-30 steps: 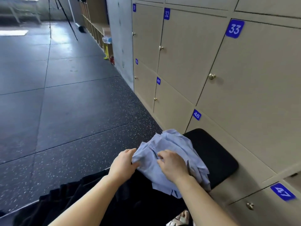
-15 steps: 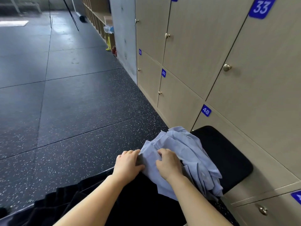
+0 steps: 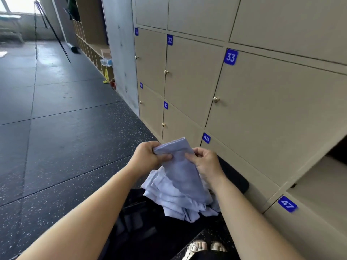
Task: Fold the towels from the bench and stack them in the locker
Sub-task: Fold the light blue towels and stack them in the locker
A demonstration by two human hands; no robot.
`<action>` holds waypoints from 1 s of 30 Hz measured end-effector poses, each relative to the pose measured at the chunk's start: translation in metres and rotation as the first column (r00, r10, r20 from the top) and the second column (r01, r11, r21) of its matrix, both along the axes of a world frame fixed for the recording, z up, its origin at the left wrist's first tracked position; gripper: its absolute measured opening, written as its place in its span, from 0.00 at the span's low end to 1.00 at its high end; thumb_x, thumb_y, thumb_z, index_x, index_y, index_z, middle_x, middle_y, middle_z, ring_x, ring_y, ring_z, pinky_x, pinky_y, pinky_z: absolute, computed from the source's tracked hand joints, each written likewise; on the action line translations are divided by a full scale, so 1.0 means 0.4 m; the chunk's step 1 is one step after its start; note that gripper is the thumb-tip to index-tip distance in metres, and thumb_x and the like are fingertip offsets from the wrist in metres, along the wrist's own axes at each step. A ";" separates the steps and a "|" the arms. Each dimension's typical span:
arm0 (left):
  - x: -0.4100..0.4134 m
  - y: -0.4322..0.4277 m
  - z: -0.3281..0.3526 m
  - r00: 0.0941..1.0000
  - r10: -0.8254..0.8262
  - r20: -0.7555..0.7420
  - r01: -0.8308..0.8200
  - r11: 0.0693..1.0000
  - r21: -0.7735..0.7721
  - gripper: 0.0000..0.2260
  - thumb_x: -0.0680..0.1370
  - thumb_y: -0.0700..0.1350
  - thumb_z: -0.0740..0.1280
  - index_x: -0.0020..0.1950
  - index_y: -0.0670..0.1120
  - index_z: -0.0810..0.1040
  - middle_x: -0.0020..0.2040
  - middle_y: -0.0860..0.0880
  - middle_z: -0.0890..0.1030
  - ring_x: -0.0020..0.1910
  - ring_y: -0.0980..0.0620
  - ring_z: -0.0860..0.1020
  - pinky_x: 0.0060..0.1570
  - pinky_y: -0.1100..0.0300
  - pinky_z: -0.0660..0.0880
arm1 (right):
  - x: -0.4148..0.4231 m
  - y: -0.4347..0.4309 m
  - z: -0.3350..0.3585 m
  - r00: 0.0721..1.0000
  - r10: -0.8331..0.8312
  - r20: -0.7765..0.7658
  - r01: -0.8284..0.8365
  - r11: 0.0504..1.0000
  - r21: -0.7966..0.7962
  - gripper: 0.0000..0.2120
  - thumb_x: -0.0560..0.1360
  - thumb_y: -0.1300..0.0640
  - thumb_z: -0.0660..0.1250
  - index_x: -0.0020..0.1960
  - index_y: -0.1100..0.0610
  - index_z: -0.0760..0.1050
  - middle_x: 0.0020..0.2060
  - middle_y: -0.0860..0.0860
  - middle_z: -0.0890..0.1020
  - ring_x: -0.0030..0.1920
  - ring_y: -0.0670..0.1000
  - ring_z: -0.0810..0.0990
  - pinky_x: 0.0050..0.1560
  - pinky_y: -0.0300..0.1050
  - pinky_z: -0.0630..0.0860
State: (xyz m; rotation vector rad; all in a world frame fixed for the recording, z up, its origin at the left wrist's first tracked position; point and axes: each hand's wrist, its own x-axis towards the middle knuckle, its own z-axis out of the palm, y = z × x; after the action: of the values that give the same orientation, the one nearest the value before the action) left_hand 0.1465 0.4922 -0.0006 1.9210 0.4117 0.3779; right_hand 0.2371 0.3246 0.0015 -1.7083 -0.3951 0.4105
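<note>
- The left hand [image 3: 148, 156] grips the top edge of a pale blue towel [image 3: 180, 166], with the thumb in front and the fingers curled behind the cloth.
- The right hand [image 3: 206, 164] pinches the same towel's opposite edge, its fingers bent round the fabric.
- The towel is raised between both hands and hangs down in a narrow, partly doubled strip.
- Its lower end meets a crumpled pile of towels [image 3: 174, 201] of the same colour; whether it is free of the pile is hard to tell.
- The pile lies on the black padded bench [image 3: 234, 179], which stands against the lockers.
- An open locker [image 3: 323, 184] is at the right, above the plate marked 47; only part of its inside shows.
- The closed doors [image 3: 272, 109] carry blue number plates.
- Sandalled feet [image 3: 204, 247] stand on the dark speckled floor [image 3: 65, 137].
</note>
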 end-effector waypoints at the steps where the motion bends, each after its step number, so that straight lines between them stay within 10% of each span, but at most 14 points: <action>1: 0.003 -0.020 0.041 0.999 -0.007 0.054 0.009 0.999 -0.041 0.11 0.70 0.39 0.78 0.34 0.48 0.78 0.29 0.53 0.75 0.28 0.58 0.70 0.29 0.66 0.68 | -0.004 -0.025 0.038 1.000 -0.022 0.011 0.022 0.999 0.035 0.06 0.73 0.64 0.71 0.38 0.58 0.79 0.37 0.56 0.81 0.39 0.51 0.75 0.43 0.47 0.72; 6: 0.026 -0.125 0.204 0.967 -0.057 0.248 0.105 0.977 -0.185 0.06 0.70 0.41 0.77 0.46 0.43 0.85 0.44 0.46 0.86 0.42 0.54 0.80 0.49 0.55 0.78 | -0.033 -0.151 0.218 0.996 -0.083 0.011 0.078 0.970 0.231 0.02 0.74 0.66 0.69 0.43 0.62 0.80 0.37 0.54 0.83 0.36 0.49 0.78 0.34 0.37 0.76; 17: 0.061 -0.355 0.471 0.900 -0.193 0.391 0.260 0.957 -0.126 0.09 0.76 0.47 0.72 0.47 0.41 0.83 0.39 0.47 0.84 0.39 0.53 0.82 0.45 0.52 0.79 | -0.067 -0.391 0.468 0.966 -0.207 0.155 0.138 0.920 0.366 0.12 0.76 0.63 0.67 0.34 0.57 0.77 0.25 0.44 0.79 0.26 0.42 0.75 0.28 0.33 0.70; 26: 0.090 -0.467 0.560 0.863 -0.227 0.451 0.346 0.917 -0.200 0.15 0.76 0.49 0.72 0.51 0.36 0.82 0.49 0.34 0.83 0.45 0.45 0.81 0.50 0.47 0.79 | -0.089 -0.534 0.474 0.989 -0.110 0.103 0.077 0.957 0.279 0.08 0.75 0.57 0.69 0.45 0.62 0.81 0.40 0.55 0.85 0.41 0.52 0.82 0.42 0.43 0.76; 30: 0.106 -0.487 0.566 0.881 -0.206 0.426 0.355 0.883 -0.308 0.33 0.68 0.62 0.75 0.50 0.31 0.77 0.43 0.40 0.77 0.43 0.45 0.75 0.47 0.49 0.73 | -0.100 -0.563 0.455 0.987 -0.126 0.103 0.093 0.956 0.277 0.08 0.75 0.58 0.69 0.46 0.65 0.81 0.39 0.56 0.85 0.38 0.51 0.83 0.38 0.41 0.77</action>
State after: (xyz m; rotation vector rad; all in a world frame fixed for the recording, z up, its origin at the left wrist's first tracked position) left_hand 0.1890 0.2974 0.2257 1.4533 -0.0636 0.4304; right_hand 0.1970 0.0993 0.1837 -1.4821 -0.4215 0.1636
